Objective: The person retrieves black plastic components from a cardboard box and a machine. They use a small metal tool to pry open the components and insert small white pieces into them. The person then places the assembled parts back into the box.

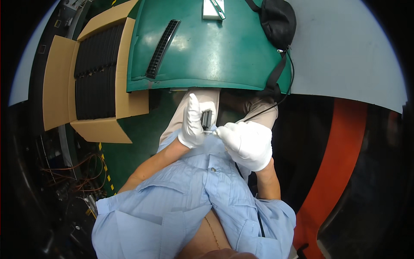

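Observation:
Both of my hands wear white gloves and are close together over my lap, just short of the table's front edge. My left hand [192,123] is closed around a small black part [207,119], held with its end towards me. Closed in a fist, my right hand [246,144] holds a thin silvery tool [208,132], whose tip meets the near end of the black part. Its handle is hidden in the glove, so its kind does not show. A long black slotted strip [163,48] lies slanted on the green table mat [215,60].
At left, an open cardboard box [58,82] holds rows of black strips [95,80]. A small white box [211,13] with a teal-handled tool [219,9] on it sits at the far edge. A black pouch [278,23] with strap and cable [290,82] lies right. Beyond is a grey surface [345,52].

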The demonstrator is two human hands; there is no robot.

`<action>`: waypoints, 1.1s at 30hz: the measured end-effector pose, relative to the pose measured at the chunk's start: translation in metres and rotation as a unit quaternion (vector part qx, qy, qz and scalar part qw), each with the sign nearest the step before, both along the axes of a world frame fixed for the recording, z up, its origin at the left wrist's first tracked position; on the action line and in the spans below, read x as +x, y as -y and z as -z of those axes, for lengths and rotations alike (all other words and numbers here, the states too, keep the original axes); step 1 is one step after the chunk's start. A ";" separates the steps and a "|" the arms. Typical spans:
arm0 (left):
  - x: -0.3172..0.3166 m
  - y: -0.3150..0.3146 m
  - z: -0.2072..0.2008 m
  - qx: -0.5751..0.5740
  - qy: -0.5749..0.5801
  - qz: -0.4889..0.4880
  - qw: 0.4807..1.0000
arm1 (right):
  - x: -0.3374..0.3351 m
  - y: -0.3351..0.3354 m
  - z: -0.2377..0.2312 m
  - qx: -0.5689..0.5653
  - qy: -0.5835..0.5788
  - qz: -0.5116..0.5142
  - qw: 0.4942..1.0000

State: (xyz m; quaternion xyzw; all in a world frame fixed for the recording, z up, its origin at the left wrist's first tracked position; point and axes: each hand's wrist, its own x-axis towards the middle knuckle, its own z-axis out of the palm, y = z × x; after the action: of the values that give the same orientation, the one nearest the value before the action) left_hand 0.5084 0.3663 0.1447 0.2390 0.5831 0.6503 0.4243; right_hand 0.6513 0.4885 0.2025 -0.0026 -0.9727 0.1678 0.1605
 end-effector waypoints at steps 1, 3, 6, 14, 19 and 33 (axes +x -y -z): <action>-0.004 0.001 0.000 -0.005 0.004 0.002 1.000 | 0.000 0.000 -0.001 -0.014 -0.021 0.010 1.000; 0.001 0.002 -0.007 -0.020 -0.007 0.005 1.000 | -0.002 0.003 -0.006 -0.044 -0.061 0.032 0.997; 0.005 0.004 -0.003 -0.027 -0.048 0.018 0.998 | -0.007 -0.003 -0.015 -0.055 -0.016 0.032 0.998; 0.012 0.005 -0.007 -0.056 -0.001 0.018 0.998 | -0.015 -0.010 0.003 -0.042 -0.025 0.063 0.997; -0.001 -0.001 -0.011 0.085 -0.045 0.063 0.993 | -0.018 -0.001 -0.005 -0.357 0.040 0.222 0.907; -0.066 -0.059 -0.091 0.189 -0.578 0.042 0.793 | -0.020 0.007 -0.034 -0.425 -0.006 0.227 0.876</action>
State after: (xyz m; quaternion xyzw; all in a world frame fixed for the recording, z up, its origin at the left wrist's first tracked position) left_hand 0.4429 0.4257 0.2352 0.6702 0.5743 0.4697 -0.0186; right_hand 0.6309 0.4819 0.2367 -0.2901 -0.7795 0.5238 0.1838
